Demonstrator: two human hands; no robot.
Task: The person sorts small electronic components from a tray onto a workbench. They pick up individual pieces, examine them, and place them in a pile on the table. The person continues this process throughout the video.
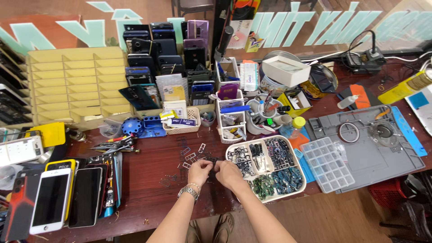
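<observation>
My left hand, with a metal watch on its wrist, and my right hand meet over the dark red table. Both pinch a small dark part between their fingertips; its shape is too small to tell. Small metal frames, perhaps card trays, lie scattered just beyond my fingers. Right of my right hand sits a white divided tray filled with small dark and green phone parts.
Several phones lie in a row at the left. A beige slotted rack and stacked phones stand at the back. A clear compartment box and a grey work mat lie to the right. Tool holders stand centre back.
</observation>
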